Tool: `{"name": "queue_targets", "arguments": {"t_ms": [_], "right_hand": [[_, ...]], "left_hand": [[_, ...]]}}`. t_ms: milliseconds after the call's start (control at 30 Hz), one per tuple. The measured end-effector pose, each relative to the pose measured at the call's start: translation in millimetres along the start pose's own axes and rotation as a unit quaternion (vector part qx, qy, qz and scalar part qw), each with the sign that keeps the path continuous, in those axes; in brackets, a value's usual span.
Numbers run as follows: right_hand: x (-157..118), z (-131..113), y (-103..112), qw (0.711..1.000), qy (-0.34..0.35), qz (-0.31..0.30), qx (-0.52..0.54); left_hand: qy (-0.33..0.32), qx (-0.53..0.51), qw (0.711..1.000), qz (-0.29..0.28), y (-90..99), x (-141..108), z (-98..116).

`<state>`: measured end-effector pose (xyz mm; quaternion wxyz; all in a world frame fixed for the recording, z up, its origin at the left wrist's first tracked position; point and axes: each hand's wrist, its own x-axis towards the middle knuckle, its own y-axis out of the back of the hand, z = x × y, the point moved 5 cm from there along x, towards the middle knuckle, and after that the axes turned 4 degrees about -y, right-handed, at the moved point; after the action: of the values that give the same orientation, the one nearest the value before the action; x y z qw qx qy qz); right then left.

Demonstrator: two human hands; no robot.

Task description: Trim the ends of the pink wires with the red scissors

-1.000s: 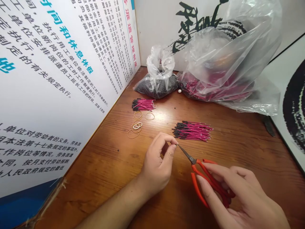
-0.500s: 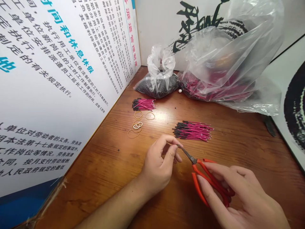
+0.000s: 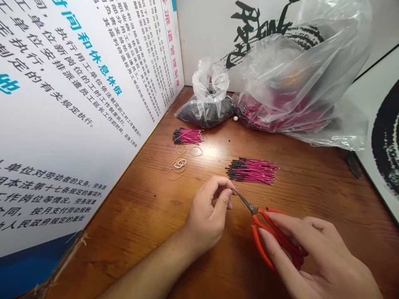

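Observation:
My left hand [image 3: 207, 214] pinches something very thin between thumb and forefinger, probably a wire end, though it is too small to see clearly. My right hand [image 3: 314, 253] is shut on red-handled scissors [image 3: 269, 236], whose dark steel blades [image 3: 246, 203] reach the left fingertips. Up the table, beyond both hands, lies a loose pile of pink wires with black ends [image 3: 252, 170]. A smaller bunch of the same wires [image 3: 188, 136] sits further left, above several rubber bands [image 3: 179, 164].
The wooden tabletop [image 3: 140, 211] is boxed in by a poster board with Chinese text [image 3: 71, 104] on the left. Against the back wall sit a plastic bag of black-tipped pieces [image 3: 205, 112] and a larger bag of pink wires [image 3: 280, 114]. A small white bead [image 3: 235, 118] lies between them.
My hands have shifted only slightly. The scissor tips remain at my left fingertips, and the wire piles have not moved.

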<state>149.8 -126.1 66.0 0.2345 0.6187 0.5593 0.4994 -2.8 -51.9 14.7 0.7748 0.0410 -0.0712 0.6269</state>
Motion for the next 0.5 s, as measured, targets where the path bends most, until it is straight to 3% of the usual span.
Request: {"name": "queue_targets", "arguments": {"t_ms": [200,400,500], "right_hand": [[-3.9,2.5,-1.0,1.000,0.015,0.008,-0.023],[-6.4,2.7,1.3,0.999,-0.039,0.027,-0.021],[-3.8,0.6,0.4,0.999,-0.027,0.013,-0.027]], "left_hand": [[-0.001,0.001,1.000,0.001,-0.5,0.7,0.3],[-0.005,0.007,1.000,-0.006,-0.6,-0.8,-0.9],[-0.008,0.020,1.000,-0.009,-0.2,-1.4,-0.7]]}}
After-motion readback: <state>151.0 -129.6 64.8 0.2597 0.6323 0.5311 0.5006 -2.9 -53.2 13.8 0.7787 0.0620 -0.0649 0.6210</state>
